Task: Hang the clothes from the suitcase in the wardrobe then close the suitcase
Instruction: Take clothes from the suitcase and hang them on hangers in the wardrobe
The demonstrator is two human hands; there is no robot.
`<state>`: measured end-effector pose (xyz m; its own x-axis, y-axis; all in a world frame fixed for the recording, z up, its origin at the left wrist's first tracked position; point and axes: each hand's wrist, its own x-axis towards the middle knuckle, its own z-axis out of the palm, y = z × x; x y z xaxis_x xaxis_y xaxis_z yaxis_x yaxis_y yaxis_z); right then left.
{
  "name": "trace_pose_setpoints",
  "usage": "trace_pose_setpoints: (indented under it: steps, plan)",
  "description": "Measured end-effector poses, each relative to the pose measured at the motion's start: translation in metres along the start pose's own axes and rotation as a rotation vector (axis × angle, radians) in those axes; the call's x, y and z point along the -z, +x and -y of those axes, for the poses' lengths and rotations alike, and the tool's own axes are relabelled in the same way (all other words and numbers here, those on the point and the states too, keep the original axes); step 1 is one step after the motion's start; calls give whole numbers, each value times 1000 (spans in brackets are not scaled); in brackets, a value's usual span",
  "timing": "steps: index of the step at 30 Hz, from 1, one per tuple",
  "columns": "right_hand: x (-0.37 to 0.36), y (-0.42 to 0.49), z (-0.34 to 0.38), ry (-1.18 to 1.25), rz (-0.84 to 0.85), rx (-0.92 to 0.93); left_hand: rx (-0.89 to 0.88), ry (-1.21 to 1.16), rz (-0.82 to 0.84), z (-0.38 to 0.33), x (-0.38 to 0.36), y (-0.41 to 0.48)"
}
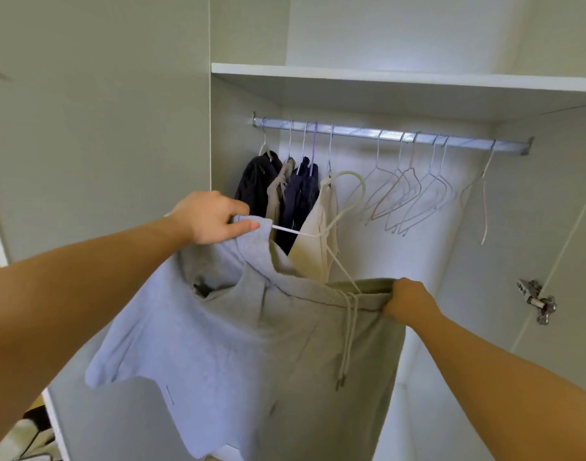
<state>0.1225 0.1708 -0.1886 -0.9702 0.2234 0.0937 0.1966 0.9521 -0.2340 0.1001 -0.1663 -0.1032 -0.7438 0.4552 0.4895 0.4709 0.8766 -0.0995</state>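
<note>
Inside the wardrobe (368, 261), the shelf (384, 76) sits above the rail (384, 133). Hung clothes (285, 191) crowd the rail's nine o'clock end, and empty hangers (414, 194) dangle toward two o'clock. In front of them, a drawstring garment (251, 344) stretches between the left hand (208, 217) at nine o'clock and the right hand (408, 297) at four. A loose hanger (295, 231) pokes from its top. A hinge (536, 301) sits on the door (570, 227) at three o'clock.

Soft, even light; a bluish glow brightens the white wardrobe back panel (384, 257); edges bend from wide-angle distortion.
</note>
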Motion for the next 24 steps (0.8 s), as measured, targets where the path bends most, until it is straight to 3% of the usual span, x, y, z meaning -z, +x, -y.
trace_pose_setpoints:
  steps: [5,9,14,17,21,24]
  plan:
    - [24,-26,43,379,-186,354,109,-6,-7,-12,-21,2]
    - [29,-32,64,588,-241,475,228,-267,-68,-21,-27,2]
    - [32,-20,53,644,-185,268,283,-495,-133,-22,-23,-5]
    - [31,-15,53,563,-217,196,290,-455,-115,-26,-23,-4]
    - [26,-16,60,503,-247,215,132,-233,34,-44,-25,4]
    - [27,-16,60,495,-268,198,84,-192,-21,-62,-28,10]
